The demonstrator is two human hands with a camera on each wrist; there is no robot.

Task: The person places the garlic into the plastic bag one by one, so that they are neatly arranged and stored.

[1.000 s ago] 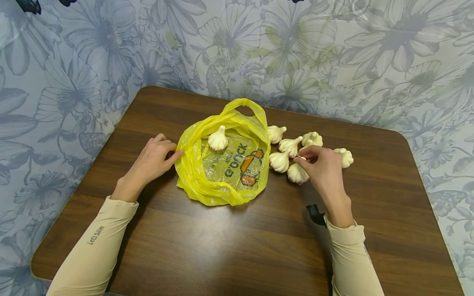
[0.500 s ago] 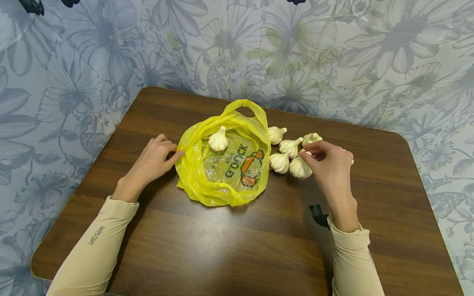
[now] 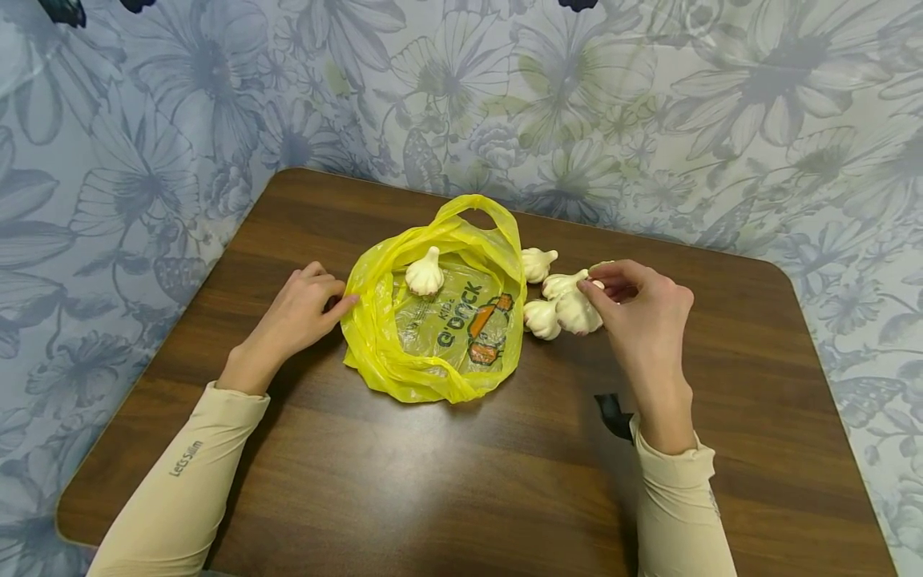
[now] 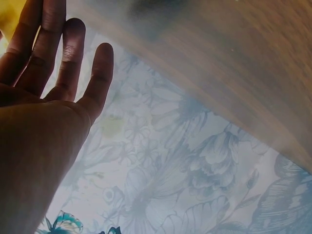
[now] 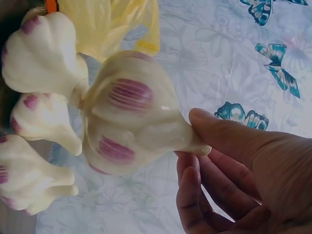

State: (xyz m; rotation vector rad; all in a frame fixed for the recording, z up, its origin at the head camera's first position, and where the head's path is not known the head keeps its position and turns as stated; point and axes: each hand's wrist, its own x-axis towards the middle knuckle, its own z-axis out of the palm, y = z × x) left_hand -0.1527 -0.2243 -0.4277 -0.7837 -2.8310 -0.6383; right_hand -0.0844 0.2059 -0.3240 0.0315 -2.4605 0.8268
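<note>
A yellow plastic bag [image 3: 371, 336] lies with its mouth spread on the table, one handle standing up at the back. My left hand [image 3: 292, 316] pinches its left rim between thumb and forefinger, the other fingers loosely extended in the left wrist view. Inside the bag is a white garlic bulb [image 3: 425, 272]. My right hand [image 3: 652, 320] grips another garlic bulb [image 5: 131, 112] by its stem; purple streaks mark its skin. In the head view this bulb overlaps several more garlic bulbs [image 3: 542, 319] to the right of the bag. The right hand hides part of the group.
The brown wooden table [image 3: 404, 481] backs onto a wall with floral wallpaper [image 3: 461, 96]. By the right cuff hangs a black strap [image 3: 613, 415]. Butterfly decorations [image 5: 278, 68] show on the wall in the right wrist view.
The right hand has taken a garlic bulb by its stem, drawn it right, then raised it and shifted it slightly left. The left hand and the bag have hardly moved.
</note>
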